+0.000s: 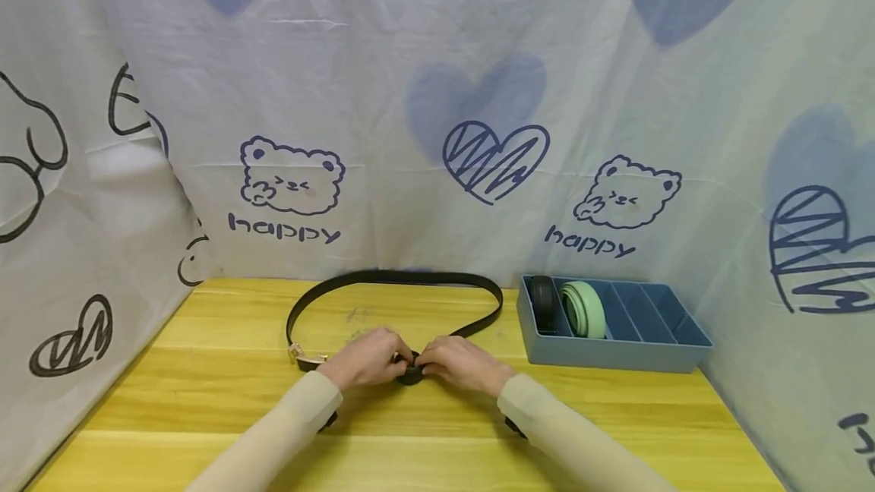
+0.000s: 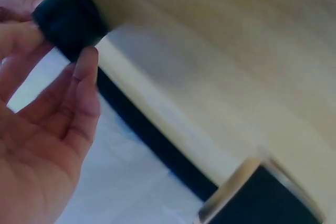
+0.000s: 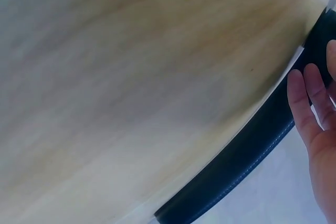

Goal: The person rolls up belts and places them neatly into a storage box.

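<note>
A black belt (image 1: 410, 277) stands on edge in a wide loop on the wooden table, its gold-toned buckle (image 1: 296, 353) at the left. One end is wound into a small tight coil (image 1: 410, 376) between the two hands. My left hand (image 1: 369, 359) pinches the coil from the left; in the left wrist view its fingertips sit on the rolled part (image 2: 71, 19). From the other side, my right hand (image 1: 468, 365) pinches the belt at the coil. The right wrist view shows fingers against the stitched black strap (image 3: 236, 156), with the thumb partly out of frame.
A blue-grey divided box (image 1: 615, 356) stands at the back right. Its leftmost compartment holds a black rolled belt (image 1: 542, 304), and beside that is a light green rolled belt (image 1: 589, 310). A printed white cloth (image 1: 410, 226) hangs behind the table and along both sides.
</note>
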Motion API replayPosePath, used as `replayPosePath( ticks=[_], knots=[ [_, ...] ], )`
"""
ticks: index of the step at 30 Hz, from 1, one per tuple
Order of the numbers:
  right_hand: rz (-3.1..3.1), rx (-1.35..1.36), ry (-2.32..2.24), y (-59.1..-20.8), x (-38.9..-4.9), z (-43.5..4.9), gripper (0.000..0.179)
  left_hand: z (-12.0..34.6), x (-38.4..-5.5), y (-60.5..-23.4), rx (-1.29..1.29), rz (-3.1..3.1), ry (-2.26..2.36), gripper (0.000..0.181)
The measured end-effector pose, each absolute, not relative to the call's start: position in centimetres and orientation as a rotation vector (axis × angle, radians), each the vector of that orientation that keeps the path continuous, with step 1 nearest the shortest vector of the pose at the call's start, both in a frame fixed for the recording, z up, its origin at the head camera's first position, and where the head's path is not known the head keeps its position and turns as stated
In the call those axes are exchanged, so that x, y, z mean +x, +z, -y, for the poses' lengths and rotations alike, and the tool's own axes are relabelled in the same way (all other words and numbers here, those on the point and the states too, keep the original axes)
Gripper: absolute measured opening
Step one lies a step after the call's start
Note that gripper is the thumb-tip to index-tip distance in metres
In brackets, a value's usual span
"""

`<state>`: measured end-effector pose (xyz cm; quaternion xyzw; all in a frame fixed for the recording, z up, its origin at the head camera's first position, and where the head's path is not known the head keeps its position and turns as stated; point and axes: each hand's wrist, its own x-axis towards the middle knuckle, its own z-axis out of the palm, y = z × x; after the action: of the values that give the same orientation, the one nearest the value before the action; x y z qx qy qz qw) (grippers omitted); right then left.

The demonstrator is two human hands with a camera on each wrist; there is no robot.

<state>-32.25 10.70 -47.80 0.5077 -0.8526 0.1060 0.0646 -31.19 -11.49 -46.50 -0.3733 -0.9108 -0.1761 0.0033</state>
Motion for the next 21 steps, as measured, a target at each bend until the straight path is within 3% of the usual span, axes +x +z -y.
replayPosePath(
  ticks=[8, 14, 21],
  knots=[
    [2.633, 1.533, 0.327, -47.5, -32.0, -10.8, 0.02, 11.4, -30.1, -45.4, -1.29, 2.967, -0.567, 0.019],
    [2.72, 1.516, 0.374, -47.4, -32.1, -11.3, 0.022, 10.9, -29.9, -45.7, -1.273, 3.047, -0.594, 0.011],
    [2.698, 1.505, 0.347, -47.4, -32.4, -11.9, 0.033, 10.7, -30.6, -46.1, -1.323, 2.974, -0.574, 0.013]
  ],
)
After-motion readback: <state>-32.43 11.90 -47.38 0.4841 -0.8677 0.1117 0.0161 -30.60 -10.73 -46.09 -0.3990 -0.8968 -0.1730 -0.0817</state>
